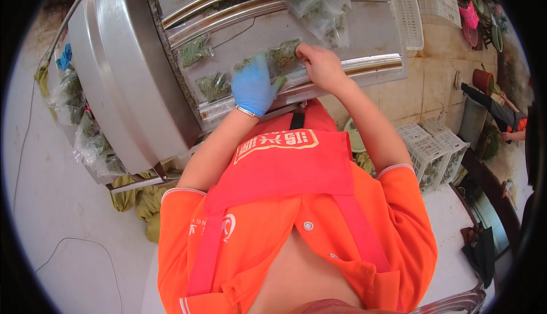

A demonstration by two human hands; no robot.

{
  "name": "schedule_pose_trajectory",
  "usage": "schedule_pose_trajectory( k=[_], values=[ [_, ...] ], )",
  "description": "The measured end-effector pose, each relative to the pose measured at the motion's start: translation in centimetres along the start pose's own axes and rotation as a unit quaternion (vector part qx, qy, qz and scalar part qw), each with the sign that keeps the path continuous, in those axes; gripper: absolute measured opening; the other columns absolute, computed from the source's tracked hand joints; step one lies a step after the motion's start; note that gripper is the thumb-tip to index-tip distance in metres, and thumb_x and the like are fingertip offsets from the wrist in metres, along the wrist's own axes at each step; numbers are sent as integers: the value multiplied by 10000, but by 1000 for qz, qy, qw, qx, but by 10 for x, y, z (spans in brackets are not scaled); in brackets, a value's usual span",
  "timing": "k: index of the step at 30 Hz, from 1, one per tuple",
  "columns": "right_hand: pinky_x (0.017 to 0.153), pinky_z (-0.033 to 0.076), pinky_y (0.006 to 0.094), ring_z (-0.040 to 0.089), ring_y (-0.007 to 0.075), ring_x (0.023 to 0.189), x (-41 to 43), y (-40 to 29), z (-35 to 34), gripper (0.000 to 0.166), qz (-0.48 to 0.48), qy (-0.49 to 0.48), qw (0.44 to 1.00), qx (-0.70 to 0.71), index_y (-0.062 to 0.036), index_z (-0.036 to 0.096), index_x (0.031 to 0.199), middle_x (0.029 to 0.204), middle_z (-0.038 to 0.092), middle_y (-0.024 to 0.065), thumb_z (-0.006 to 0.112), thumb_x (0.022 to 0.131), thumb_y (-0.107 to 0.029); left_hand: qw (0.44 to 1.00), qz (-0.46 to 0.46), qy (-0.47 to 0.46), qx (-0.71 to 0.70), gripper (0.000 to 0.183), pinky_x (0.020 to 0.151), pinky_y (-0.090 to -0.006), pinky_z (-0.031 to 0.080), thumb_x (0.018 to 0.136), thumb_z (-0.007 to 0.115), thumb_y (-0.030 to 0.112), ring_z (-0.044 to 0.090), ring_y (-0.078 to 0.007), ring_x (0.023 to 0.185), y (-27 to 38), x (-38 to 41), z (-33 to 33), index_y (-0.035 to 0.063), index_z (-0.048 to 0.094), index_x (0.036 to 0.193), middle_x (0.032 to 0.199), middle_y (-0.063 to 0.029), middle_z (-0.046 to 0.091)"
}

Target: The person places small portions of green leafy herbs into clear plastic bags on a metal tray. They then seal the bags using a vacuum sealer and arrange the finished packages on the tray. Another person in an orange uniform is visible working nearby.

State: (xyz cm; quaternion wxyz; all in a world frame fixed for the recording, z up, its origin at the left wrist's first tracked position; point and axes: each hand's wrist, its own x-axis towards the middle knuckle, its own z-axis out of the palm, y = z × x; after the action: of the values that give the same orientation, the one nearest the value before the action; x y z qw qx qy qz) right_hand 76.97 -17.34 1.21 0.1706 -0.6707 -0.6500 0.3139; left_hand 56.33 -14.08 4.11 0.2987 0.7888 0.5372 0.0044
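Note:
My right hand (pixel 321 64), bare, pinches the right end of a clear plastic bag of green peppercorns (pixel 284 55). This bag lies near the front sealing bar (pixel 372 65) of a stainless-steel vacuum sealing machine. My left hand (pixel 255 85) wears a blue glove with a green-stained thumb and lies over the bag's left side. Some green contents show beside its fingers; whether the fingers grip is hidden. Left of the glove sits another filled bag (pixel 213 87), with a third bag (pixel 194 51) farther back. Several more filled bags (pixel 314 0) overlap across the rear bar.
The machine's domed steel lid (pixel 124 70) stands at left, with several filled bags (pixel 92 132) beyond it. A white plastic basket (pixel 406 11) adjoins the machine's right end. White crates (pixel 433 147) stand on the floor at right. Another person (pixel 502 109) is at the far right.

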Motion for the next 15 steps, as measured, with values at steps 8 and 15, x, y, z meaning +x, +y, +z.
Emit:
schedule_pose_trajectory(
  k=[8,15],
  values=[
    [796,456,415,566,266,997,-32,-27,-31,338,-132,-35,978,-160,-159,643,996,1061,589,45,778,697,-238,933,311,89,156,777,1131,-653,200,725,774,343,516,-321,1241,-29,37,9,378,473,1440,1450,-111,474],
    [790,440,406,562,250,972,-30,-9,-20,290,-64,-102,981,-153,-156,635,939,979,568,34,773,692,-220,924,322,-46,200,731,1145,-660,178,762,741,364,537,-304,1208,-19,50,-18,377,472,1441,1344,-110,549]
  ],
)
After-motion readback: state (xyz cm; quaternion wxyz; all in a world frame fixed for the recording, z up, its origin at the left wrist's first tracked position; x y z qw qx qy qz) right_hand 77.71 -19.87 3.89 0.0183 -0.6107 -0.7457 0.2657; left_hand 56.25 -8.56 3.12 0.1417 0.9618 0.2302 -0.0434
